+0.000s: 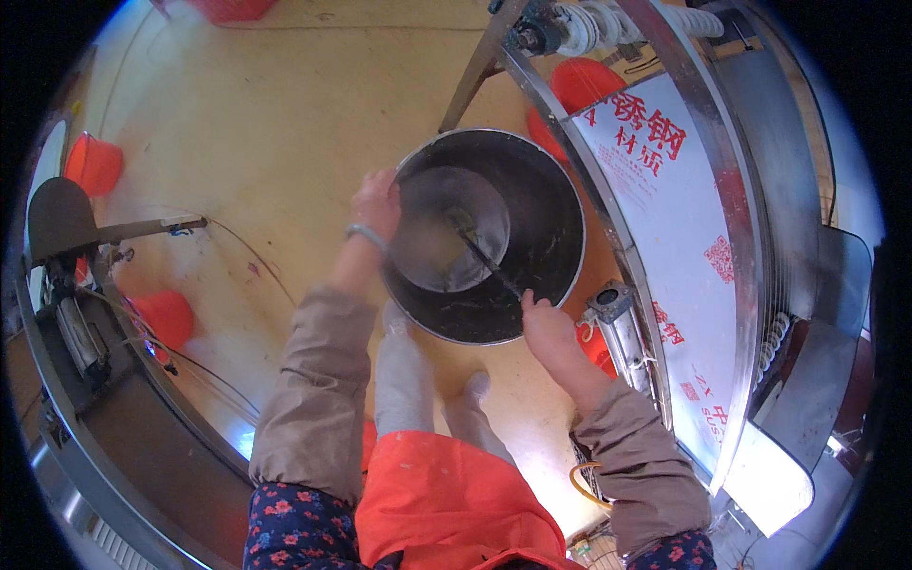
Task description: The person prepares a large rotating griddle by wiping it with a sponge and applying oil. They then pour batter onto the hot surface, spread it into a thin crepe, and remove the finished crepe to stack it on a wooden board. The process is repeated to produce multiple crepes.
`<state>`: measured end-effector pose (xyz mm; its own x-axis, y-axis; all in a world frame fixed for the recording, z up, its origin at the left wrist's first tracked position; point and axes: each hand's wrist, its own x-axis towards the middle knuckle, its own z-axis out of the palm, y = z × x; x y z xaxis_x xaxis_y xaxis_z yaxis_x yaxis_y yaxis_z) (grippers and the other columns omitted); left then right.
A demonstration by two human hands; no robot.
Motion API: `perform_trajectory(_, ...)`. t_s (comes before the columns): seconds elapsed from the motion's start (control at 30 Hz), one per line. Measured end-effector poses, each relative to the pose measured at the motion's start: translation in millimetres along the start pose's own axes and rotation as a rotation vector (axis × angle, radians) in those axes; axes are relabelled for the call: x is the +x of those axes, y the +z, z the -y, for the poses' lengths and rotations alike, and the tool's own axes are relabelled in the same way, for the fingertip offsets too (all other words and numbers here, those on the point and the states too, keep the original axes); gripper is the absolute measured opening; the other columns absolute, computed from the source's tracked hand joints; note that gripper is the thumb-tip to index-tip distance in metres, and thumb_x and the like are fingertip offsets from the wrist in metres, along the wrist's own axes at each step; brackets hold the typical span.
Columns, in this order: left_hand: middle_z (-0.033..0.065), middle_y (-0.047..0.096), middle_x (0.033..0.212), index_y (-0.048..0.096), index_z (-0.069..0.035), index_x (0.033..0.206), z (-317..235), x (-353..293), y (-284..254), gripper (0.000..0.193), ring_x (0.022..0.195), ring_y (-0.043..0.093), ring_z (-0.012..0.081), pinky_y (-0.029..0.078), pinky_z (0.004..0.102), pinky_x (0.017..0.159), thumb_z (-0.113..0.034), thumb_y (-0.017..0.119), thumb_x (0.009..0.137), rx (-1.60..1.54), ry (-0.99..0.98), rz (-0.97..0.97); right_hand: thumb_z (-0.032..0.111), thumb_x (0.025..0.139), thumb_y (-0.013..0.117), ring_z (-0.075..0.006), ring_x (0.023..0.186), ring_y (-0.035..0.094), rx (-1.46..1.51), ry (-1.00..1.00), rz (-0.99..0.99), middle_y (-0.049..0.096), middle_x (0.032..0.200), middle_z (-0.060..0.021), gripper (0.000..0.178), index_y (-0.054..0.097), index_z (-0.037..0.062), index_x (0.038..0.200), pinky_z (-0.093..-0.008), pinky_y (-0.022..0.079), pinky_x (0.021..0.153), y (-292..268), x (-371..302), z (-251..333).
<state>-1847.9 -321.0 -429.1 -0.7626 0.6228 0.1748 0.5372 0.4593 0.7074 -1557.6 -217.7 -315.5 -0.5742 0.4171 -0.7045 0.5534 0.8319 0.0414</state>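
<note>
A large dark metal bucket stands on the yellowish floor in front of me, with a shiny round metal bowl or pan inside it. My left hand grips the bucket's left rim; a bracelet circles that wrist. My right hand is at the near rim, shut on a thin dark rod-like tool whose far end reaches into the shiny bowl. My grey trouser legs and orange apron show below the bucket.
A stainless-steel machine with a white panel and red markings curves along the right. Red plastic buckets stand on the floor at left, beside another metal machine with cables. More red containers sit behind the bucket.
</note>
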Motion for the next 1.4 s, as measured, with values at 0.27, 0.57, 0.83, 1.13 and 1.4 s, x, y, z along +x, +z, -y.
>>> perform_trajectory(0.27, 0.0152, 0.057, 0.085, 0.057, -0.009, 0.094, -24, -38, -21, 0.014, 0.076, 0.057, 0.0361, 0.047, 0.0444, 0.065, -0.009, 0.054, 0.08, 0.0, 0.098, -0.056, 0.007, 0.082, 0.045, -0.034, 0.072, 0.064, -0.047, 0.051, -0.108, 0.058, 0.083, -0.0198, 0.048, 0.038, -0.0023, 0.13, -0.0424, 0.053, 0.06, -5, -16, -14)
perform_trajectory(0.57, 0.0147, 0.056, 0.08, 0.057, -0.009, 0.092, -26, -65, -38, 0.01, 0.073, 0.057, 0.0357, 0.047, 0.0435, 0.06, -0.01, 0.055, 0.082, 0.025, 0.162, -0.08, 0.009, 0.083, 0.045, -0.0374, 0.077, 0.064, 0.142, 0.083, -0.005, 0.061, 0.086, -0.0273, 0.04, 0.042, -0.0056, 0.121, -0.0455, 0.052, 0.063, 50, -27, -15)
perform_trajectory(0.83, 0.0158, 0.057, 0.084, 0.057, -0.009, 0.092, -24, -64, -33, 0.011, 0.074, 0.057, 0.0368, 0.047, 0.0443, 0.063, -0.009, 0.054, 0.082, 0.0, 0.102, -0.107, 0.022, 0.084, 0.056, -0.0289, 0.059, 0.061, 0.651, 0.126, 0.228, 0.06, 0.069, -0.0187, 0.029, 0.049, -0.0022, 0.099, -0.0412, 0.049, 0.049, 54, -24, -25)
perform_trajectory(1.13, 0.0175, 0.057, 0.09, 0.058, -0.005, 0.094, -14, -44, -30, 0.015, 0.087, 0.055, 0.0371, 0.047, 0.0426, 0.073, -0.008, 0.055, 0.08, -0.001, 0.015, -0.075, 0.023, 0.093, 0.047, -0.0062, 0.042, 0.039, 1.672, 0.231, 0.729, 0.046, 0.062, -0.0009, 0.015, 0.047, 0.0091, 0.099, -0.0214, 0.032, 0.034, 47, 3, -18)
perform_trajectory(1.4, 0.02, 0.059, 0.097, 0.06, -0.002, 0.098, 7, -13, -24, 0.02, 0.093, 0.054, 0.0373, 0.045, 0.043, 0.082, -0.014, 0.056, 0.083, 0.073, -0.103, 0.036, 0.027, 0.093, 0.048, -0.0041, 0.043, 0.039, 1.887, 0.292, 0.687, 0.046, 0.065, 0.0004, 0.016, 0.046, 0.0118, 0.097, -0.0196, 0.033, 0.035, 18, -79, -35)
